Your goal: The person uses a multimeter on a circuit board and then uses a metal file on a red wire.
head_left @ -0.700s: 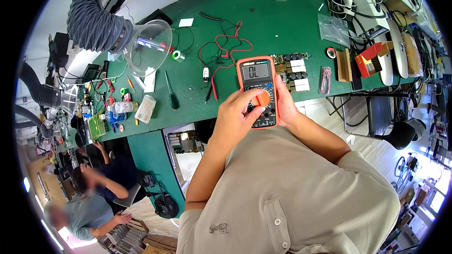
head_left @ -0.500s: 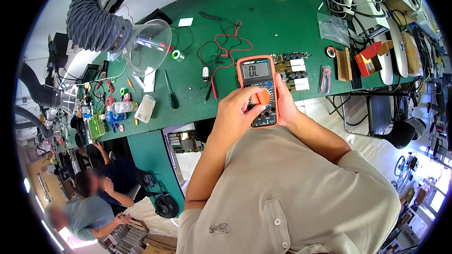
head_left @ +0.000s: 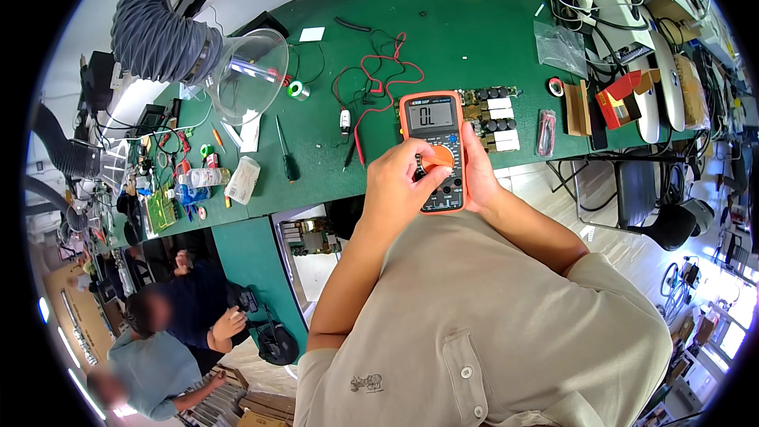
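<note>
A digital multimeter (head_left: 452, 139) with an orange-red rim and dark face is held upright before my chest, its screen lit. My right hand (head_left: 479, 177) wraps round its right side and supports it. The thumb and fingers of my left hand (head_left: 393, 182) pinch the round orange dial (head_left: 439, 159) in the middle of the meter. Part of the dial lies hidden under those fingers. Just behind the meter, a circuit board (head_left: 500, 123) with black and white components rests on the green bench. Red and black test leads (head_left: 405, 77) lie loosely coiled beyond my left hand.
A screwdriver (head_left: 286, 154), a solder spool (head_left: 298, 90) and a clear plastic container (head_left: 243, 181) lie on the bench to the left. Above them hangs a fume extractor hood (head_left: 251, 71). An open red box (head_left: 619, 103) sits right. Two people (head_left: 178, 308) are at lower left.
The dial has turned under my left fingers, from nearly upright to slanting sideways. My right hand and the meter have hardly moved. The two people at lower left have shifted their arms.
</note>
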{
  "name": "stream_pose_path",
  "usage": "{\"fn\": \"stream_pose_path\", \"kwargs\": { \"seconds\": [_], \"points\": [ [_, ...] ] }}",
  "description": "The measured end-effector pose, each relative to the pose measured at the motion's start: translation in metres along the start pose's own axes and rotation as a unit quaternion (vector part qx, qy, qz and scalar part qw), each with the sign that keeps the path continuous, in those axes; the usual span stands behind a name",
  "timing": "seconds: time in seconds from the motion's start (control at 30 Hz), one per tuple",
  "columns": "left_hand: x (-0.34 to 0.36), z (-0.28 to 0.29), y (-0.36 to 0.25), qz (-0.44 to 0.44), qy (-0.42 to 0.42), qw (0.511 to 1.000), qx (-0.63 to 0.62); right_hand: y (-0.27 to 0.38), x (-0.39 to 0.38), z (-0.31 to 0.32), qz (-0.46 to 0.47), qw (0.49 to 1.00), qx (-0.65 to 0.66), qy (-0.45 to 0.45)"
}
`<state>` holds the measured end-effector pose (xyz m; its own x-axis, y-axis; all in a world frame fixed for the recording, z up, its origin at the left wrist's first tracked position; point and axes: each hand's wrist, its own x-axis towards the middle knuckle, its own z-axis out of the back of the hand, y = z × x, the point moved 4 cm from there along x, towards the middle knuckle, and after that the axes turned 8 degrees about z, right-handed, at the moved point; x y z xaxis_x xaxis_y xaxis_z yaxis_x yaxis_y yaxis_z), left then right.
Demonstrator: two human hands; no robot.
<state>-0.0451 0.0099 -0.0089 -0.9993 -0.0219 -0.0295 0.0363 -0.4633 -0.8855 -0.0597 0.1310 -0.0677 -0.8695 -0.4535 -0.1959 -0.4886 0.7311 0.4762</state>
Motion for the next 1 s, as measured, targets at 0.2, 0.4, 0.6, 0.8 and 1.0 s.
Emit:
{"fn": "stream_pose_path", "kwargs": {
  "seconds": [0.2, 0.4, 0.6, 0.8, 1.0],
  "points": [
    [0.0, -0.001, 0.001, -0.011, -0.032, 0.999, 0.015, 0.0, 0.0, 0.0, 0.004, 1.0, 0.002, 0.007],
    [-0.002, -0.002, 0.0, -0.01, -0.048, 0.999, 0.02, -0.002, 0.001, 0.0, 0.009, 1.0, -0.006, 0.002],
    [-0.002, -0.002, 0.001, -0.017, -0.058, 0.998, 0.028, -0.003, 0.001, 0.003, 0.009, 1.0, -0.018, 0.011],
    [-0.008, -0.002, -0.002, -0.017, -0.055, 0.998, 0.012, -0.001, 0.0, 0.002, 0.014, 1.0, -0.004, 0.003],
    [-0.013, -0.001, -0.002, -0.028, -0.057, 0.998, 0.0, 0.002, -0.001, 0.003, 0.021, 1.0, -0.006, 0.021]
  ]
}}
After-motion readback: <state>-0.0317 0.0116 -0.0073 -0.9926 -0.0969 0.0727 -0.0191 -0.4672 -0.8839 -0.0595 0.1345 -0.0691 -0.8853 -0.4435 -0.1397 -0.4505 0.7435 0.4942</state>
